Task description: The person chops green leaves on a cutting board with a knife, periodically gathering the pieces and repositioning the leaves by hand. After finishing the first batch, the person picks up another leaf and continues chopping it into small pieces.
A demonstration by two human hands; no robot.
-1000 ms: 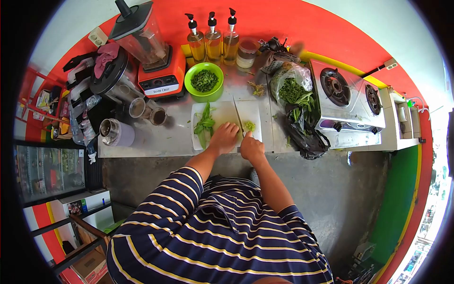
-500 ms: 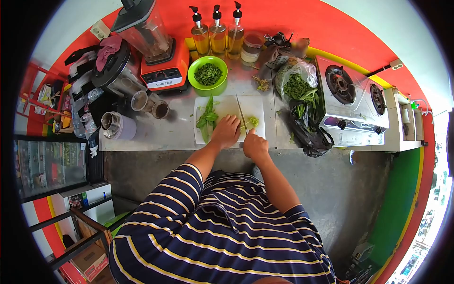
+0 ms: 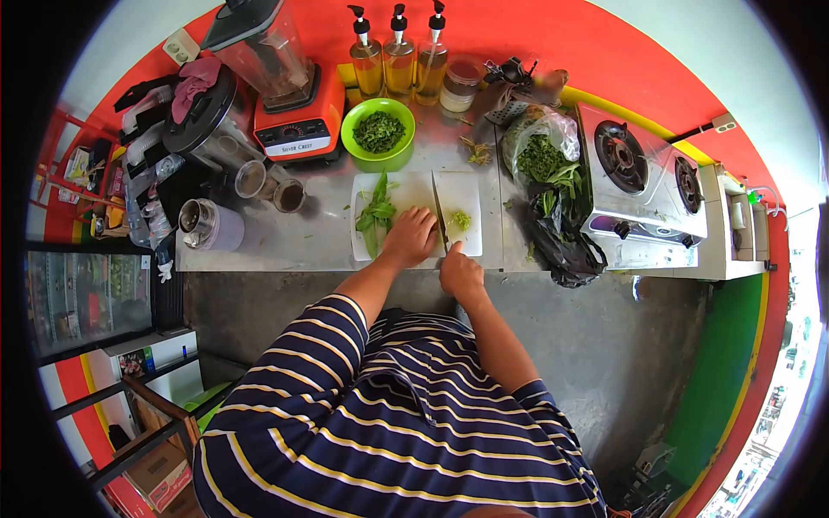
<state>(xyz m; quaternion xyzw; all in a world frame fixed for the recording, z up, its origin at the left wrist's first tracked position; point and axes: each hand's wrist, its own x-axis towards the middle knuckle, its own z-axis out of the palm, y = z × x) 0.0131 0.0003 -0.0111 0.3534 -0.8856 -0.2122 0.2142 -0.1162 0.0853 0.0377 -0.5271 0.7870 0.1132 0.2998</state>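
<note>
A white cutting board (image 3: 474,245) lies at the counter's front edge. On its left part is a bunch of leafy greens (image 3: 375,216), the stems running toward my left hand (image 3: 409,236). The fingers of that hand are curled down over the greens, hiding what is beneath them. My right hand (image 3: 462,273) is closed round the handle of a knife (image 3: 439,204), just off the board's front edge. The blade points away from me, close to the left fingertips. Right of the blade sits a small heap of chopped green pieces (image 3: 460,221).
Behind the board stand a green bowl (image 3: 406,148) of chopped leaves, a red blender (image 3: 298,129) and pump bottles (image 3: 399,69). Jars and a lilac container (image 3: 226,231) are at left. To the right, a black plastic bag (image 3: 566,250) of greens lies beside a gas stove (image 3: 643,207).
My right hand has shifted slightly left and toward me with the knife, whose blade now shows more. My left hand has stayed nearly in place, and the view has shifted slightly.
</note>
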